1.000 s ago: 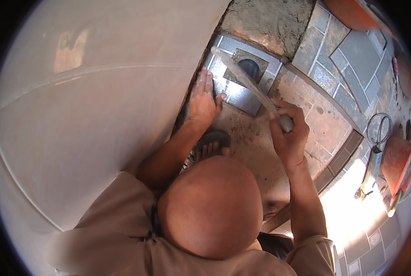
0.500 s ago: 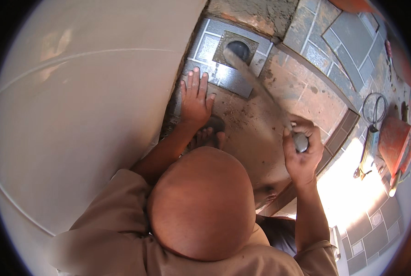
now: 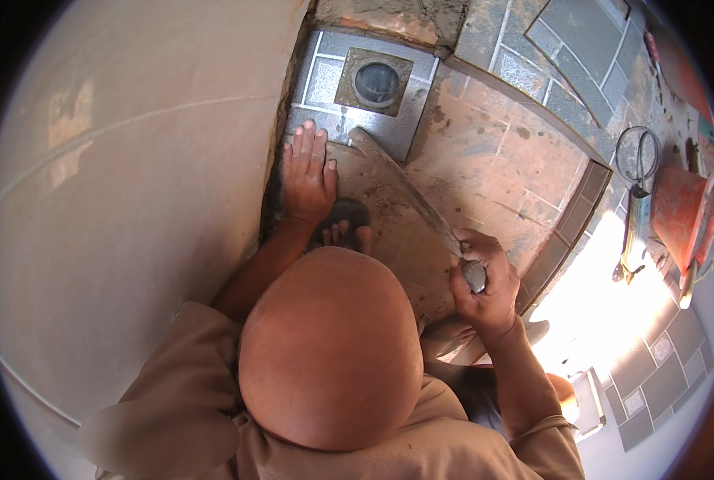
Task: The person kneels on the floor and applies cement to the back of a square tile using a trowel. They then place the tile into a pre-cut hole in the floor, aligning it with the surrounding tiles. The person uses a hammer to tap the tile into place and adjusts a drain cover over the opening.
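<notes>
Hands work apart: the left hand (image 3: 307,188) lies open, palm down, fingertips at the near edge of a gray tile (image 3: 397,130) with pale lines and a patterned rectangle, while the right hand (image 3: 486,284) closes around a dusty, wood-like stick (image 3: 409,192). Its rounded butt protrudes from the fist; its long axis slants away to the upper left, blunt tip over the tile's near edge, contact unclear. A square, gritty plate (image 3: 346,92) with a round opening sits within the tile, beside a smooth, pale wall (image 3: 133,200).

A red container (image 3: 677,210) sits at right (a pale wall (image 3: 133,216) fills the left).
</notes>
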Demonstrator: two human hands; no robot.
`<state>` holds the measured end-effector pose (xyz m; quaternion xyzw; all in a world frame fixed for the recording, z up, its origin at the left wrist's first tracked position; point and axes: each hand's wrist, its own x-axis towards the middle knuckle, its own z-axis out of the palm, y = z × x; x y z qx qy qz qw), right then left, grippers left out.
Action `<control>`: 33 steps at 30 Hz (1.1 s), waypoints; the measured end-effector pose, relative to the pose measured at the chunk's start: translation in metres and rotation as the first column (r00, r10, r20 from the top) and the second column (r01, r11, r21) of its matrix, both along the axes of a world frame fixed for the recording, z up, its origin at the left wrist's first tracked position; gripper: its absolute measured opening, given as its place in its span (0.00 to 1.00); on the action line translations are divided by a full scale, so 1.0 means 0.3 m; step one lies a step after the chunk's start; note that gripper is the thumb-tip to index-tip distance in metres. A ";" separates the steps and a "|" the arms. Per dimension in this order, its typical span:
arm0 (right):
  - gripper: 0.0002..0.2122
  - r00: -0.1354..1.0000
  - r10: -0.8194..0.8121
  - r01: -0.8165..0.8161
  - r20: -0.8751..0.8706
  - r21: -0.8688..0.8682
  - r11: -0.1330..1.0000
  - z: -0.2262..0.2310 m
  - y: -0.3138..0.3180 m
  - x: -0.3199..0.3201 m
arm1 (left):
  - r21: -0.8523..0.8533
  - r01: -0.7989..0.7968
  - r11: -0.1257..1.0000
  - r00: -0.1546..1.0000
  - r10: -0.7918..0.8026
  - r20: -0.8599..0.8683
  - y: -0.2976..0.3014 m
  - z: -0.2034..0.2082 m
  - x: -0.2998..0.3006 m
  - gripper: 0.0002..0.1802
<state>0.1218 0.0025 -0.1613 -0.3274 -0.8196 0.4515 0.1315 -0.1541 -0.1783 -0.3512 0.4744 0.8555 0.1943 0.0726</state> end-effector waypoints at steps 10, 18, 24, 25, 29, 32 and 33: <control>0.14 0.973 -0.231 0.229 -0.027 -0.039 0.973 0.039 0.027 0.090 | -0.173 0.407 0.897 0.914 -0.399 0.078 0.167 0.083 0.136 0.30; 0.14 0.956 -0.285 0.280 0.071 0.077 0.957 0.064 0.088 0.146 | -0.092 0.497 0.863 0.863 -0.480 0.158 0.164 0.071 0.239 0.30; 0.14 0.960 -0.278 0.278 0.027 0.006 0.961 0.050 0.070 0.146 | 0.029 0.327 0.944 0.921 -0.326 0.212 0.156 0.060 0.222 0.29; 0.14 0.968 -0.252 0.252 0.018 0.023 0.968 0.051 0.067 0.140 | 0.016 0.244 0.970 0.953 -0.242 0.182 0.162 0.063 0.208 0.29; 0.14 0.984 -0.180 0.180 -0.010 0.030 0.983 0.056 0.046 0.088 | 0.028 -0.026 0.999 0.999 0.025 0.046 0.165 0.031 0.067 0.28; 0.14 0.988 -0.157 0.157 -0.011 -0.010 0.988 0.059 0.024 0.053 | -0.044 0.004 0.999 1.000 -0.005 -0.016 0.165 0.007 -0.009 0.27; 0.13 0.988 -0.152 0.152 -0.009 -0.020 0.988 0.057 0.020 0.045 | -0.042 0.006 0.999 1.000 -0.006 -0.001 0.165 0.010 -0.013 0.28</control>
